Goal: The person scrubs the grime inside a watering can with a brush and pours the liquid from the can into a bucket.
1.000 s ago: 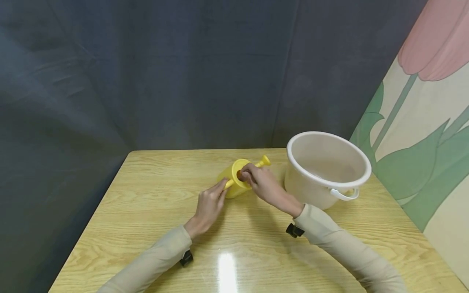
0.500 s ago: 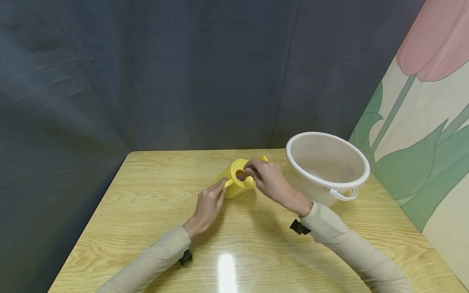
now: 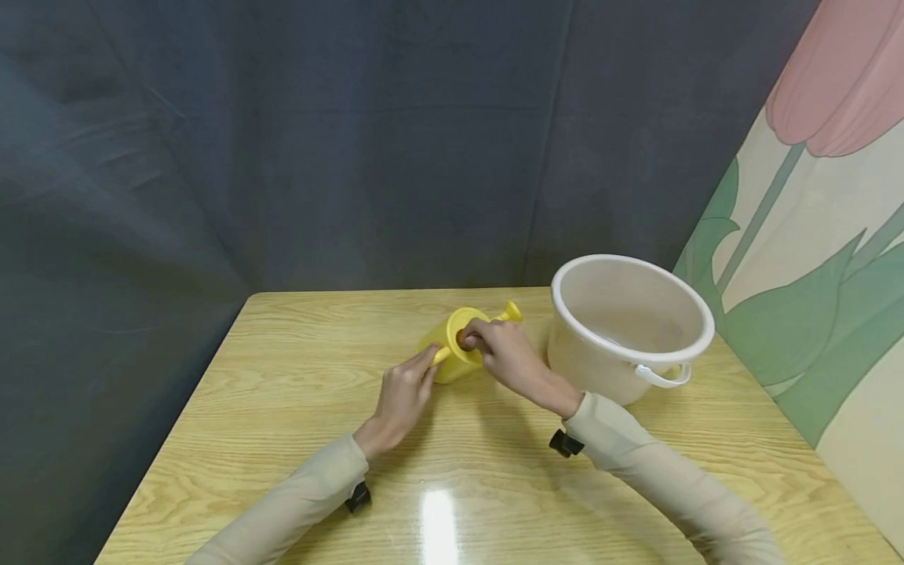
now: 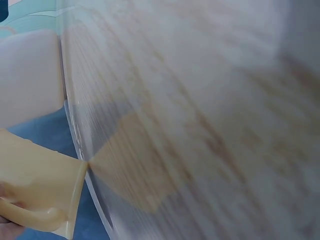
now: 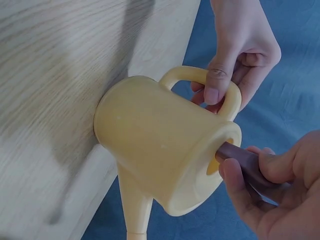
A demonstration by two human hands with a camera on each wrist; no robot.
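Note:
A yellow watering can (image 3: pixel 439 362) rests tilted on the table, one edge of its base touching the wood in the left wrist view. My left hand (image 3: pixel 404 396) grips the can's handle (image 5: pixel 182 73), thumb on top and fingers beneath. In my right hand (image 3: pixel 510 357) is a brown-handled brush (image 5: pixel 250 167), pinched between thumb and fingers. The brush enters the round opening in the can's top; its head is hidden inside. The can's spout (image 5: pixel 134 205) points away from my left hand, towards the bucket.
A large whitish bucket (image 3: pixel 589 365) with a white handle (image 3: pixel 664 378) stands right of the can, close to my right forearm. The wooden table (image 3: pixel 282 408) ends at a dark curtain (image 3: pixel 388 157) behind. A wall painted with tulips (image 3: pixel 812 314) borders the right side.
My right hand drew the brush partly up and right out of the opening half a second ago, then pushed it back in. The left hand and watering can stay nearly still.

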